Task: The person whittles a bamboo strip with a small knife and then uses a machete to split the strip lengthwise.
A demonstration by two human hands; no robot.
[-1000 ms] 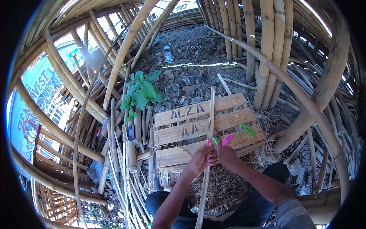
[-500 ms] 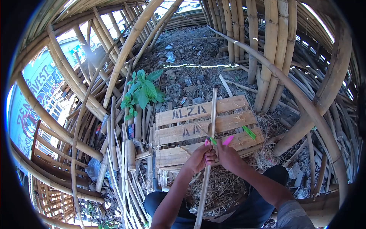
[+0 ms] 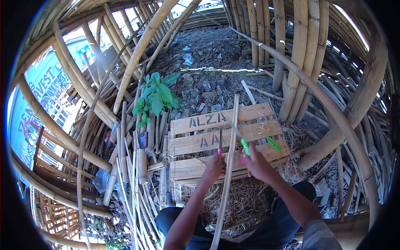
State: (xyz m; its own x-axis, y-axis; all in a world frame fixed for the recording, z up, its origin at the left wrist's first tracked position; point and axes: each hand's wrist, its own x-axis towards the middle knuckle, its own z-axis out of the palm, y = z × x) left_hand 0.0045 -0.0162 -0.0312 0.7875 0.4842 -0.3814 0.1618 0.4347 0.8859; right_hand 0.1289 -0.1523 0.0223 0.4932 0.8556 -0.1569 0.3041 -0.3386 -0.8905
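My left hand (image 3: 214,170) is closed round a pink-handled knife (image 3: 220,143), its dark narrow blade pointing up. My right hand (image 3: 257,163) grips a green-handled knife (image 3: 245,146) whose blade slants up and left across a long split bamboo strip (image 3: 227,183). The strip stands between my hands, leaning over a slatted wooden crate (image 3: 200,148) marked with black letters. A bit of pink (image 3: 243,159) shows beside my right fingers; what it belongs to is unclear. A bright green slotted piece (image 3: 273,144) rests on the crate's right side.
Dry straw (image 3: 237,204) lies below the crate, between the person's knees. Cut bamboo strips (image 3: 137,200) and a leafy plant (image 3: 157,96) are at the left. Thick bamboo poles (image 3: 300,62) rise at the right, with a curved pole (image 3: 333,108) crossing there. Rubble covers the ground ahead.
My hands have moved apart from their meeting place at the strip, the right one to the right. Both knives now show more clearly, and my left hand no longer touches the strip.
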